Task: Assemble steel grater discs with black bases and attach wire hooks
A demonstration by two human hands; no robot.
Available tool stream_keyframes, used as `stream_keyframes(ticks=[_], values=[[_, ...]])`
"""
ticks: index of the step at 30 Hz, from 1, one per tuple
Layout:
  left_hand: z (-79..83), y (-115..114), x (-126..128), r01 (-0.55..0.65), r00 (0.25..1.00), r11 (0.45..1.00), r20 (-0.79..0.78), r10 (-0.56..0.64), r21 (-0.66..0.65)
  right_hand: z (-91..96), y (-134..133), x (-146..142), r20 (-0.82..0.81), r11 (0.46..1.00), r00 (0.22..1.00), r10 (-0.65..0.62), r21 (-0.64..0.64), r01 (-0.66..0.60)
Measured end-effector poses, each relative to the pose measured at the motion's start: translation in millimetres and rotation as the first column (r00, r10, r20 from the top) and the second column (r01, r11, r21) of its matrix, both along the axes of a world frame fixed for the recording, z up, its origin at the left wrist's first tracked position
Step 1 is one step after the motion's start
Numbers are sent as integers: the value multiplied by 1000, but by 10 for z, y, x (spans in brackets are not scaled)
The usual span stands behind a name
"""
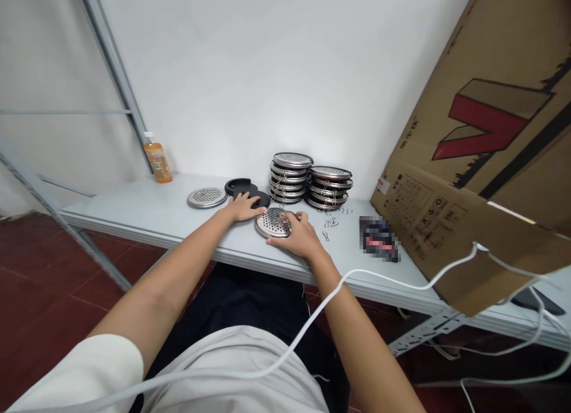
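A round perforated metal disc (273, 222) lies on the grey table (147, 210) in front of me. My right hand (300, 237) rests on its right edge, fingers curled over the rim. My left hand (243, 207) lies flat with fingers stretched out, on the table just left of the disc and partly over a black round piece (261, 199). A second black ring (239, 185) sits just behind. Another perforated disc (206, 197) lies further left. Two stacks of finished discs (291, 177) (329, 187) stand at the back.
Small wire clips (331, 224) are scattered right of my right hand. An orange bottle (157, 159) stands at the back left by a metal frame. A large cardboard box (486, 145) leans over the table's right side. A white cable (401, 282) crosses my right arm.
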State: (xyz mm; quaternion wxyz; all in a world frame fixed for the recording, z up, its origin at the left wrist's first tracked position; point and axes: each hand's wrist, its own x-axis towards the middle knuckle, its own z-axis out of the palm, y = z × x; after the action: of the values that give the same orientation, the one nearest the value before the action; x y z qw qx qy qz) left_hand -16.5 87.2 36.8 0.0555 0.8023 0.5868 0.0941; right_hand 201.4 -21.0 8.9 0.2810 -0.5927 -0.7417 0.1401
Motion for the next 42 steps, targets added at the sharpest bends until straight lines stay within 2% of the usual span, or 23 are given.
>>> stream_keyframes(ticks=[2, 6, 10, 14, 16, 18, 19, 20, 21, 22, 23, 24, 25, 26, 28, 30, 37, 42], values=[[23, -4, -37, 19, 1000, 996, -16, -21, -92, 22, 13, 27, 2, 999, 1000, -9, -32, 10], [92, -177, -214, 103, 993, 986, -37, -109, -134, 93, 34, 204, 16, 993, 999, 31, -117, -29], [112, -576, -428, 298, 954, 952, 43, -296, -65, 156, 57, 499, -32, 981, 986, 163, -103, -165], [71, -1020, -535, 416, 888, 908, 193, -418, 50, 156, 84, 708, -71, 982, 982, 178, -59, -182], [63, -1133, -549, 400, 858, 911, 309, -411, 102, 143, 96, 744, -77, 984, 982, 170, -43, -174], [69, -1130, -537, 252, 813, 948, 488, -317, 196, 133, 103, 744, -78, 985, 983, 169, -35, -172], [74, -1090, -520, 138, 754, 962, 605, -255, 234, 132, 105, 736, -75, 985, 983, 169, -31, -172], [76, -1032, -496, 21, 656, 971, 729, -194, 240, 132, 106, 726, -70, 985, 983, 171, -26, -173], [76, -965, -465, -70, 519, 976, 843, -139, 204, 135, 106, 717, -65, 985, 983, 172, -19, -173], [71, -895, -427, -110, 350, 986, 933, -80, 126, 138, 106, 710, -59, 985, 983, 172, -14, -173], [61, -829, -385, -104, 186, 994, 983, 4, 15, 142, 106, 706, -54, 985, 983, 173, -14, -174], [46, -772, -342, -72, 57, 993, 993, 100, -96, 145, 107, 707, -50, 985, 984, 172, -16, -173], [28, -725, -300, -30, -29, 979, 980, 199, -200, 146, 108, 711, -47, 985, 984, 170, -19, -171], [8, -688, -261, 9, -71, 957, 955, 289, -290, 146, 110, 719, -44, 986, 985, 166, -20, -167], [-33, -636, -203, 54, -75, 911, 908, 412, -409, 143, 115, 741, -40, 987, 987, 158, -16, -158], [-65, -601, -176, 76, -47, 879, 879, 474, -470, 141, 117, 765, -46, 989, 989, 144, -17, -144], [-58, -545, -199, 175, 1, 808, 820, 572, -563, 167, 105, 821, -142, 995, 986, 90, -24, -95], [-35, -561, -231, 244, -15, 782, 804, 594, -573, 187, 81, 866, -340, 996, 938, 73, -19, -84]])
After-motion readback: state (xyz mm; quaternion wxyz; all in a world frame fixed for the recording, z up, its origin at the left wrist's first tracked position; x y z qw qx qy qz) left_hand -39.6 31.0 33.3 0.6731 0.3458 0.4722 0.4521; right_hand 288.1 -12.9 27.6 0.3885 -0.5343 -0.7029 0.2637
